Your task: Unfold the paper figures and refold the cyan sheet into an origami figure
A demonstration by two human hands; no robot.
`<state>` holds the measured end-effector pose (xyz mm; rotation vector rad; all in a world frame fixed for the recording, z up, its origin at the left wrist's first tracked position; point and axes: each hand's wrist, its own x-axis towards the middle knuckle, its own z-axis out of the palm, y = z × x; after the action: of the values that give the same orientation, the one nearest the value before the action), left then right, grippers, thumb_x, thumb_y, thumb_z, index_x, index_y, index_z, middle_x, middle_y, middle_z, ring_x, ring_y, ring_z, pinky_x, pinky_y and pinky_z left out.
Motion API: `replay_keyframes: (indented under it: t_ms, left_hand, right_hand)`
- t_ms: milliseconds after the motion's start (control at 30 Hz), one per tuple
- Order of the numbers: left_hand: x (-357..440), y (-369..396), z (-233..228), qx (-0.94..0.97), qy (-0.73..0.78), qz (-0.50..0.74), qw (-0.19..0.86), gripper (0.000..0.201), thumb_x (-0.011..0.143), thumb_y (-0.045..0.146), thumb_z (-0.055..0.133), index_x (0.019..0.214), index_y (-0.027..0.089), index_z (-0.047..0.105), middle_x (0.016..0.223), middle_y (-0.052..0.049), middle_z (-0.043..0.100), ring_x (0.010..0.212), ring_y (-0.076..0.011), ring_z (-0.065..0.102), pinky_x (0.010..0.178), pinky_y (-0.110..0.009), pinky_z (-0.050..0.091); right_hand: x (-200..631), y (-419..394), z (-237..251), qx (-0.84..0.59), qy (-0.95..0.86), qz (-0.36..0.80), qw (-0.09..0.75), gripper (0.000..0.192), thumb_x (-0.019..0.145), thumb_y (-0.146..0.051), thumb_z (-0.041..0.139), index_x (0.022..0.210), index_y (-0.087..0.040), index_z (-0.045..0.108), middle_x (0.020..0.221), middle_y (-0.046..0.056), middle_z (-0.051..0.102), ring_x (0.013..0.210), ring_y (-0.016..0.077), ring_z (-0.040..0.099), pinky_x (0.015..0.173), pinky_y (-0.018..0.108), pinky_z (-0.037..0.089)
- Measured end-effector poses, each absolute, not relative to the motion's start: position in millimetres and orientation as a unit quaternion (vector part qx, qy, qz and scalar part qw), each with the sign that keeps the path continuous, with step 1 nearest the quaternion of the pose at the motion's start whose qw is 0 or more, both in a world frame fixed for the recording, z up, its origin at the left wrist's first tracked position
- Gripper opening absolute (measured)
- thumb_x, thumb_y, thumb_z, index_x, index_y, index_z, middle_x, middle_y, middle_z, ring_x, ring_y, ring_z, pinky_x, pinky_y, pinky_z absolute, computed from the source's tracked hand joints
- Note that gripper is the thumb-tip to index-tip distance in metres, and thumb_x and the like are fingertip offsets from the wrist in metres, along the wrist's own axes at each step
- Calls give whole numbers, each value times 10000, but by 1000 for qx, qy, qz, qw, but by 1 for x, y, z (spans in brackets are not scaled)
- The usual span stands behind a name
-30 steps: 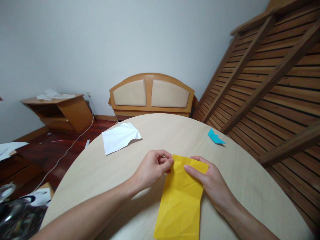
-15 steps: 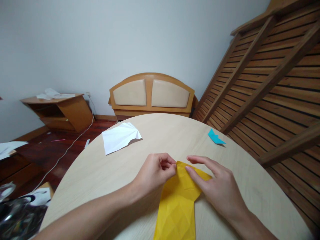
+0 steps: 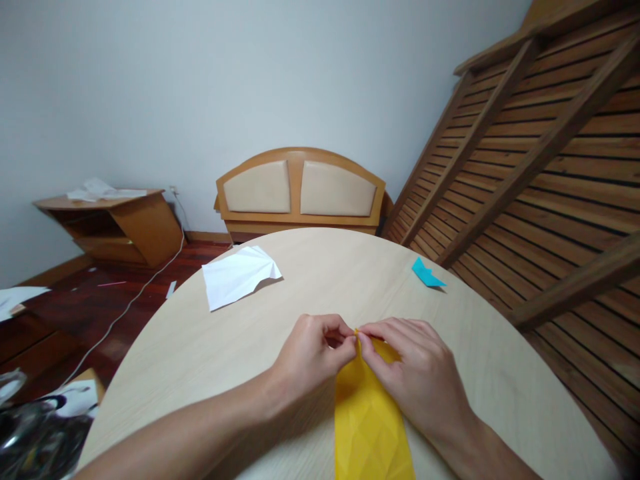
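A sheet of yellow paper [image 3: 373,427], marked with diamond-shaped creases, hangs from my fingers toward the near side of the table. My left hand [image 3: 317,347] pinches its far end between thumb and forefinger. Right beside it, my right hand [image 3: 413,360] pinches the same end, so the two sets of fingertips almost touch. A small yellow tip pokes up between them. The paper's upper right part is hidden behind my right hand.
On the round table [image 3: 310,280], a creased white sheet [image 3: 240,277] lies at the far left and a folded blue paper boat [image 3: 427,273] at the far right. Beyond stand a headboard [image 3: 300,153], wooden slats [image 3: 550,160] and a low cabinet [image 3: 130,227].
My right hand has moved left and its thumb and fingers have closed on the paper's far tip. The yellow flap that stuck out to the right is no longer visible there.
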<state>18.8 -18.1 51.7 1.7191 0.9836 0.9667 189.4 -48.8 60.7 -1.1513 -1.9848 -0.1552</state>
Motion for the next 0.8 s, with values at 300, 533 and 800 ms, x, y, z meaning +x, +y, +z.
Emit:
replay_keyframes:
  t_ms: [300, 533, 800]
  left_hand:
    - [17, -20, 52, 731, 386, 398, 398, 173, 863, 201, 571, 798, 136, 717, 726, -56, 747, 622, -131, 662, 542, -187, 467]
    - [13, -24, 54, 791, 373, 384, 294, 185, 907, 205, 547, 832, 156, 710, 734, -52, 760, 576, -131, 678, 543, -200, 493]
    - [11, -22, 53, 812, 353, 401, 236, 155, 914, 186, 566, 838, 152, 696, 721, -52, 757, 556, -126, 681, 540, -193, 494]
  right_hand:
    - [185, -50, 64, -455, -785, -115, 404, 115, 908, -159, 588, 831, -207, 658, 759, -19, 718, 700, 171, 663, 731, 319, 404]
    - [181, -55, 67, -489, -772, -3, 406, 128, 915, -179, 554, 853, -210, 661, 796, 22, 699, 746, 183, 662, 681, 308, 493]
    - [178, -56, 68, -490, -761, 6, 425, 122, 908, -174, 566, 823, -212, 643, 753, 12, 685, 685, 175, 655, 638, 302, 506]
